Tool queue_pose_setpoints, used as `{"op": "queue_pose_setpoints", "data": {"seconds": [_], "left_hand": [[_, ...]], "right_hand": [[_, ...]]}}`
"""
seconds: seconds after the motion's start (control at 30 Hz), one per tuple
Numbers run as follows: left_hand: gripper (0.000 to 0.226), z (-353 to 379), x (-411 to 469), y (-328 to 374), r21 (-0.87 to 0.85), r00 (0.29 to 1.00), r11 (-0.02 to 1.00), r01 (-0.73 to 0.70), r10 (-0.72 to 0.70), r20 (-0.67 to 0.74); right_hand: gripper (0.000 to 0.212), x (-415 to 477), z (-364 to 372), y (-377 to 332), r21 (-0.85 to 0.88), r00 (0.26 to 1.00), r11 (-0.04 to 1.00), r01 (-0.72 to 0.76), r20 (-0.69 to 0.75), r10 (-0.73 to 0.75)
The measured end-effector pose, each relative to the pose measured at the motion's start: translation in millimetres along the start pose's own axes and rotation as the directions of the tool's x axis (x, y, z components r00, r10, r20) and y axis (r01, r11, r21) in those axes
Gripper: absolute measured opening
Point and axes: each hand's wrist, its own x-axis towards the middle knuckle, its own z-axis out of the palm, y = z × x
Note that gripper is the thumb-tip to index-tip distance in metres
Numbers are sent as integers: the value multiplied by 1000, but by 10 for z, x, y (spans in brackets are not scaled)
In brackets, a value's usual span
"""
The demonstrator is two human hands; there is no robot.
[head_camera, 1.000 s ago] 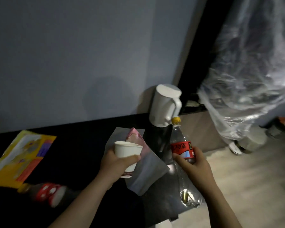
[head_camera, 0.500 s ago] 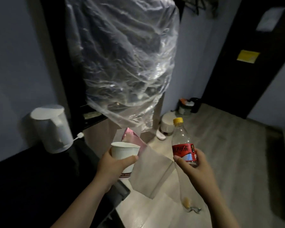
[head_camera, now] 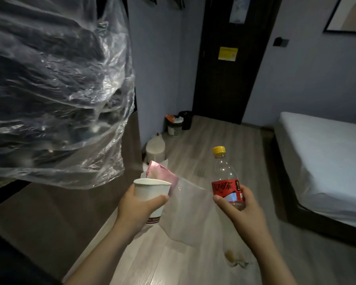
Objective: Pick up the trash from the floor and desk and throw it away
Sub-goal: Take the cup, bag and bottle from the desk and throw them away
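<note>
Trash in both hands: left hand [head_camera: 139, 208] grips cup [head_camera: 151, 194] w/ wrappers [head_camera: 162, 174], right hand [head_camera: 242, 210] grips bottle [head_camera: 227, 182]. Carry step; next, walk to bin [head_camera: 174, 125] by door, drop.

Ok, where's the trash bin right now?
In the head view the trash bin stands on the floor at the far wall, just left of the dark door, beyond the cup and bottle held up in front.

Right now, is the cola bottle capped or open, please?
Capped: the yellow cap sits on the cola bottle, upright in the right hand.
</note>
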Motion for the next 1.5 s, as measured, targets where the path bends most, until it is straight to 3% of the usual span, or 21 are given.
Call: {"op": "queue_pose_setpoints", "data": {"seconds": [0.27,0.5,0.77,1.17,1.5], "left_hand": [[58,741,1266,222,34,998,999,-42,41,43],[34,1362,2436,608,56,988,995,-85,77,136],[38,2155,3472,766,132,975,986,-105,75,211],[41,3466,5238,1071,209,997,976,-60,49,56],[46,3939,6797,1069,171,1000,985,2,-3,4]], "right_hand": [[53,1367,-61,-30,-72,997,997,8,-75,-13],[60,2590,-117,-144,-96,990,995,-14,-144,0],[61,3825,-223,62,-72,987,996,-50,-156,39],[60,6391,-582,261,-65,996,998,-9,-94,3],[49,8071,-192,431,-87,999,996,-18,-38,15]]}}
